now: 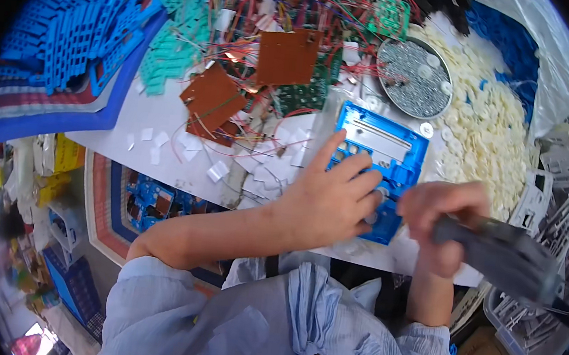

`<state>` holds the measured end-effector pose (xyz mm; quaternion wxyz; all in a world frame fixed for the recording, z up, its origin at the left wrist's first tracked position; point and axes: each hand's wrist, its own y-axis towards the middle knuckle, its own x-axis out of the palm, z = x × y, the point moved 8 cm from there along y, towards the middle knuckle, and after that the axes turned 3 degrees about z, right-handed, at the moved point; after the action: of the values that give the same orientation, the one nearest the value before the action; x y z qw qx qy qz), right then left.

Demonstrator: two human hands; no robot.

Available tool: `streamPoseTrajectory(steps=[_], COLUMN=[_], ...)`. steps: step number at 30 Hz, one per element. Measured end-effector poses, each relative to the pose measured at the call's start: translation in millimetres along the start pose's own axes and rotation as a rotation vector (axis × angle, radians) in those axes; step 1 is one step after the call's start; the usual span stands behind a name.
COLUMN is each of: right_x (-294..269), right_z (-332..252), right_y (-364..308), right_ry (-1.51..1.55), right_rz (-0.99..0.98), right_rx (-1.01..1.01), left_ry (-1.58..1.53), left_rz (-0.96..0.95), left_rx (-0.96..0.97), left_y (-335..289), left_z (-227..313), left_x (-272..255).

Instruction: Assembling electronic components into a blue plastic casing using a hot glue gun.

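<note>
A blue plastic casing (405,168) lies at the table's front edge, with a silvery strip and small fittings inside. My left hand (330,199) rests over its left side, fingers spread and touching it; the thumb is mostly hidden. Beside the casing's right side, my right hand (442,216) is wrapped round a dark grey hand tool (503,257), shaped like an electric screwdriver. Its working tip cannot be made out behind my slightly blurred fingers. Just beyond the casing stands a round dish (414,78) full of small metal screws.
Cream plastic discs (479,148) pile up at the right. Brown boards (288,57) and tangled red wires (245,16) cover the back. Green plastic parts (173,50) and stacked blue casings (79,34) stand left. A bin of grey parts (524,324) sits at the lower right.
</note>
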<state>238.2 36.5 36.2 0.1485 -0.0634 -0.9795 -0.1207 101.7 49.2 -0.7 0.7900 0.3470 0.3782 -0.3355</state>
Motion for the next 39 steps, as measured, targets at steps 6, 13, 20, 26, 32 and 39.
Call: streamPoseTrajectory(steps=[6, 13, 20, 26, 32, 39], right_x=[-69, -99, -121, -108, -101, -43], right_z=[-90, -99, -112, -106, -109, -141], right_y=[12, 14, -5, 3, -5, -56], right_ry=[-0.197, -0.461, -0.451, -0.555, -0.708, -0.769], right_rz=[0.040, 0.233, 0.256, 0.314, 0.493, 0.392], right_rx=[-0.306, -0.302, -0.393, -0.389, -0.411, -0.727], left_ry=[-0.098, 0.292, 0.323, 0.594, 0.548, -0.623], left_rz=[0.002, 0.534, 0.557, 0.344, 0.450, 0.954], left_rx=[-0.107, -0.604, -0.744, -0.631, -0.654, -0.731], left_y=[-56, -108, -139, -111, -130, -131], left_z=[-21, -143, -214, -234, -241, -162], left_x=[-52, -156, -183, -168, -184, -187])
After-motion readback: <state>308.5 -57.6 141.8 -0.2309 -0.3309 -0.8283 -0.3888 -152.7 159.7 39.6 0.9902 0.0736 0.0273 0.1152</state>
